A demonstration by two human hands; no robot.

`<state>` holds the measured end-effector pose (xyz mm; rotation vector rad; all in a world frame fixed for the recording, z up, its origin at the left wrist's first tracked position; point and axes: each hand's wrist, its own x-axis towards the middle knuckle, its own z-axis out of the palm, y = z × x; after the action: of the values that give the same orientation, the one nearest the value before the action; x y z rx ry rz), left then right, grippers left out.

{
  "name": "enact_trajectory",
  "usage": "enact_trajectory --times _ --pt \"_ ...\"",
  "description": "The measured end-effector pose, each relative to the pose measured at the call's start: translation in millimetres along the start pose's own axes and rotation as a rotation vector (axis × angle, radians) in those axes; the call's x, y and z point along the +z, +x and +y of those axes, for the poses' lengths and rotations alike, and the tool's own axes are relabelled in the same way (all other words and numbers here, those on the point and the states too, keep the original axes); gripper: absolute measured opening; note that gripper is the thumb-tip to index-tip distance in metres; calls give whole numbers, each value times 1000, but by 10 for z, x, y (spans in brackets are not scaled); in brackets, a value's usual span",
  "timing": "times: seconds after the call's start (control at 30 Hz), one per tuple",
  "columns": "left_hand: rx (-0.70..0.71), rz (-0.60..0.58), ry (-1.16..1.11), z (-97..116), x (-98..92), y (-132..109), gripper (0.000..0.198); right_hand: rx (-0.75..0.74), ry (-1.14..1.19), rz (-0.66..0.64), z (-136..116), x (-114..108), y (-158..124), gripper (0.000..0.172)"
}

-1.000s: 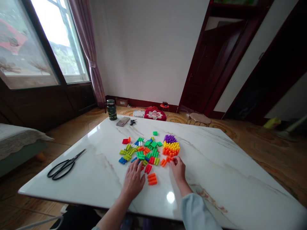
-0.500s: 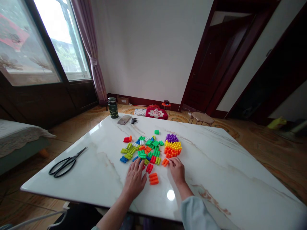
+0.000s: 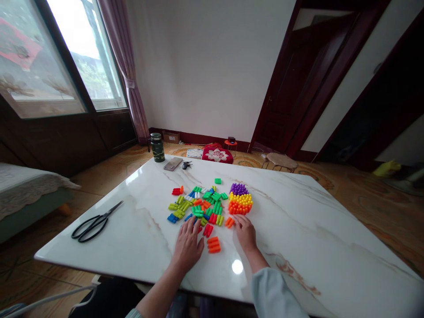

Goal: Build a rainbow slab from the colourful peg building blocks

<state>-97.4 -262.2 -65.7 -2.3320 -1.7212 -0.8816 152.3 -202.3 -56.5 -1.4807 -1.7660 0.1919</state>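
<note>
Small plastic peg-like pieces in several colours lie in a loose pile point(image 3: 212, 203) on the white marble-patterned table point(image 3: 139, 247). To the pile's right, purple pegs point(image 3: 239, 189), yellow pegs point(image 3: 245, 200) and orange pegs point(image 3: 240, 208) stand packed in bands. My left hand point(image 3: 189, 244) rests palm down at the pile's near edge, fingers apart, covering some pieces. Red pieces point(image 3: 208, 230) and a joined orange set point(image 3: 213, 244) lie to its right. My right hand point(image 3: 245, 232) lies with loosely bent fingers, its fingertips beside a small orange group point(image 3: 229, 222); whether they touch is unclear.
Black-handled scissors point(image 3: 96, 224) lie at the table's left. A dark green camouflage flask point(image 3: 157, 148), a phone point(image 3: 173, 164) and keys point(image 3: 186, 165) are at the far left corner. A round stool point(image 3: 281, 161) stands on the floor beyond the table.
The whole view has shifted slightly, so everything sits a little further right. Both hands and the pieces keep nearly the same places on the table.
</note>
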Motion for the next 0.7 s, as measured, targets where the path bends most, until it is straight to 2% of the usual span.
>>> enact_trajectory --times 0.23,0.37,0.47,0.53,0.63,0.7 --pt "9 27 -18 -2 3 0 55 -45 -16 34 -4 2 -24 37" --pt "11 24 0 12 -3 4 55 -204 25 -9 -123 -66 -54 44" --pt "13 25 13 18 -2 6 55 -281 85 -135 -327 -127 -101 32" --pt "16 35 9 17 0 8 55 -282 97 -281 -508 -165 -149 21" --pt "22 54 4 7 8 8 55 -286 0 -512 -780 -210 -222 27" --pt "25 60 5 -3 19 6 55 -278 -123 -592 -926 -227 -250 35"
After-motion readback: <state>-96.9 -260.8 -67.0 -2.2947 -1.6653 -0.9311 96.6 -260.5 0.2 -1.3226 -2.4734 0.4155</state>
